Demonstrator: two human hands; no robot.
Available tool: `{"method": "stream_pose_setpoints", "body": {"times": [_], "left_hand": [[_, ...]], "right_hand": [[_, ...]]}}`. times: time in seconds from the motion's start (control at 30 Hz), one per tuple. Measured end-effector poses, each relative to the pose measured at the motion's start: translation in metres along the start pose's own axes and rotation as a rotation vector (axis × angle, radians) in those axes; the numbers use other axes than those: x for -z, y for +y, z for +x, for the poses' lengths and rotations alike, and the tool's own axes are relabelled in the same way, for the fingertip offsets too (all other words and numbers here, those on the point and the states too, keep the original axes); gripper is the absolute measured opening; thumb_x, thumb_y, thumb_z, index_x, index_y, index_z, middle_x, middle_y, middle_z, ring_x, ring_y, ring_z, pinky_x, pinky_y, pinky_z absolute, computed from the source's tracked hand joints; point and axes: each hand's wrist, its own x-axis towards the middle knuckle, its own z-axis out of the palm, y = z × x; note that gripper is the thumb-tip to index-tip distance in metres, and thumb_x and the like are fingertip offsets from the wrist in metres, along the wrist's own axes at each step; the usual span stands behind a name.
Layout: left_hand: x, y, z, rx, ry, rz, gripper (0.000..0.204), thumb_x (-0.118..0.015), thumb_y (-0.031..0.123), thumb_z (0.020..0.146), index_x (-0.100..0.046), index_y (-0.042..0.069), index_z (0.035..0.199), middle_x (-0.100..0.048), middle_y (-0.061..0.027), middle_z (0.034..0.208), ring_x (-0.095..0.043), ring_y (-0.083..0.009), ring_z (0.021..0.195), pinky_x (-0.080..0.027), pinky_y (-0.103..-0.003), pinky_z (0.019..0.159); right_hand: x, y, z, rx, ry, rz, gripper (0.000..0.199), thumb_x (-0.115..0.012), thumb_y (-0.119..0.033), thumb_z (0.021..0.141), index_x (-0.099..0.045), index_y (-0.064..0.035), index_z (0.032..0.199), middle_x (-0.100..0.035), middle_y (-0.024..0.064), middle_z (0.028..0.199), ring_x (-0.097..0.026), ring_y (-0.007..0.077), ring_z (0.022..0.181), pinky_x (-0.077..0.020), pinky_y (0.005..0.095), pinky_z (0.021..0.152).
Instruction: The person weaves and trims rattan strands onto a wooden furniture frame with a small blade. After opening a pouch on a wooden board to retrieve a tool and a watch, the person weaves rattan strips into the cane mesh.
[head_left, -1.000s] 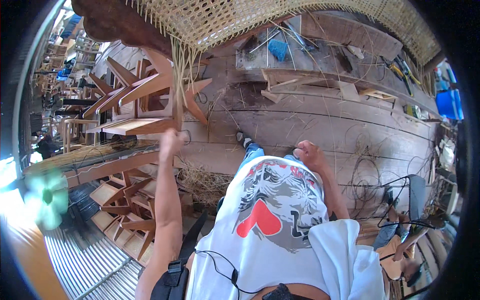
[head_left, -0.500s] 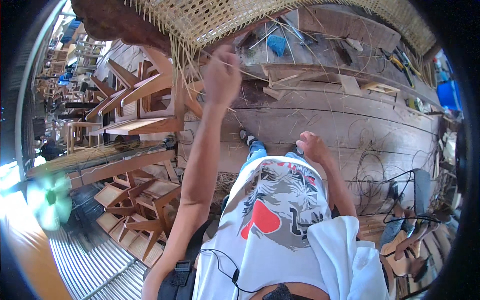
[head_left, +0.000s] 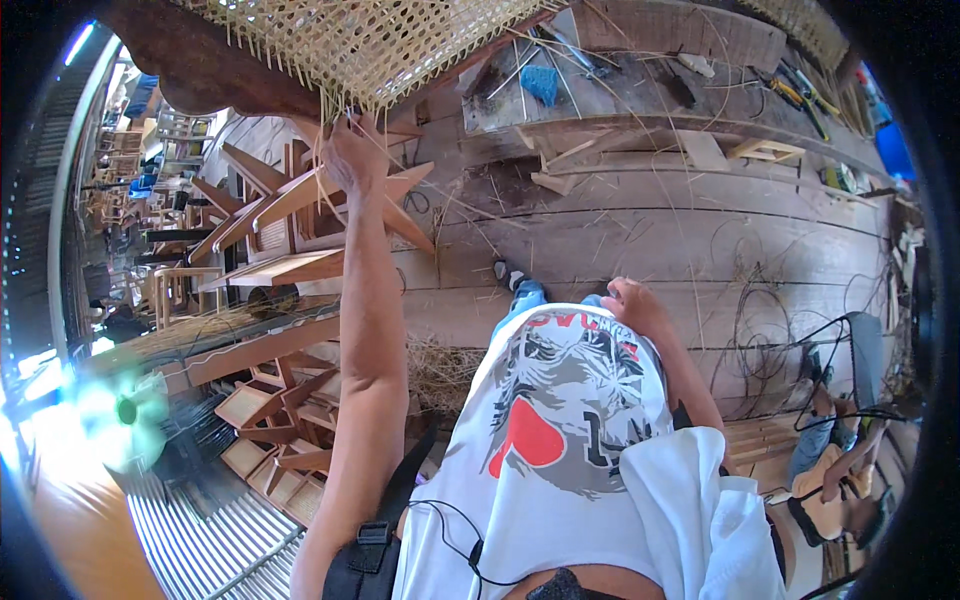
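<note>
A woven cane panel [head_left: 370, 45] with open mesh sits in a dark, curved wooden frame [head_left: 185, 65] at the top. Loose cane strands [head_left: 335, 100] hang from its lower corner. My left hand [head_left: 355, 155] reaches up to that corner, its fingers closed around the strands just under the frame. Beside my waist, in front of the white printed shirt, my right hand [head_left: 637, 308] is lowered with curled fingers. Whatever it may hold is hidden.
A low wooden bench [head_left: 610, 115] carries a blue cloth-like piece [head_left: 539, 84], thin sticks and yellow-handled pliers [head_left: 785, 92]. Wooden chair frames [head_left: 285, 215] are stacked at left, near a fan [head_left: 125, 405]. Another person [head_left: 835, 465] sits at lower right. Cane scraps litter the plank floor.
My left hand has moved left and slightly up to the panel's corner and closed on the strands. The panel appears shifted left in view. My right hand stays near my waist.
</note>
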Motion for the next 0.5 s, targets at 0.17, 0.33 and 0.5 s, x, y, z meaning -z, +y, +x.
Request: {"method": "stream_pose_setpoints", "body": {"times": [0.17, 0.33, 0.5], "left_hand": [[0.005, 0.001, -0.001, 0.046, 0.029, -0.090, 0.027, -0.060, 0.026, 0.099, -0.074, 0.009, 0.114, -0.075, -0.0234, 0.097, -0.072, -0.0437, 0.094, -0.055, -0.056, 0.084], [-0.013, -0.011, 0.008, -0.036, 0.145, -0.212, 0.027, -0.057, 0.025, 0.100, -0.072, 0.013, 0.118, -0.075, -0.0229, 0.097, -0.072, -0.0440, 0.095, -0.055, -0.056, 0.084], [-0.011, -0.006, -0.008, 0.004, 0.138, -0.149, 0.028, -0.057, 0.026, 0.098, -0.074, 0.011, 0.114, -0.075, -0.0224, 0.096, -0.073, -0.0428, 0.094, -0.055, -0.054, 0.083]], "right_hand": [[0.014, -0.018, 0.014, 0.049, 0.028, 0.000, 0.043, -0.069, -0.032, 0.096, -0.067, 0.0028, 0.121, -0.069, 0.0269, 0.123, -0.067, 0.0440, 0.115, -0.0527, 0.0502, 0.099], [0.026, -0.034, 0.017, 0.017, 0.029, 0.005, 0.043, -0.067, -0.032, 0.098, -0.066, 0.0027, 0.122, -0.069, 0.0277, 0.124, -0.067, 0.0446, 0.116, -0.0529, 0.0510, 0.098], [0.024, -0.031, 0.012, 0.020, 0.040, -0.028, 0.041, -0.067, -0.033, 0.097, -0.067, 0.0005, 0.122, -0.070, 0.0269, 0.120, -0.067, 0.0441, 0.115, -0.0531, 0.0516, 0.097]]}}
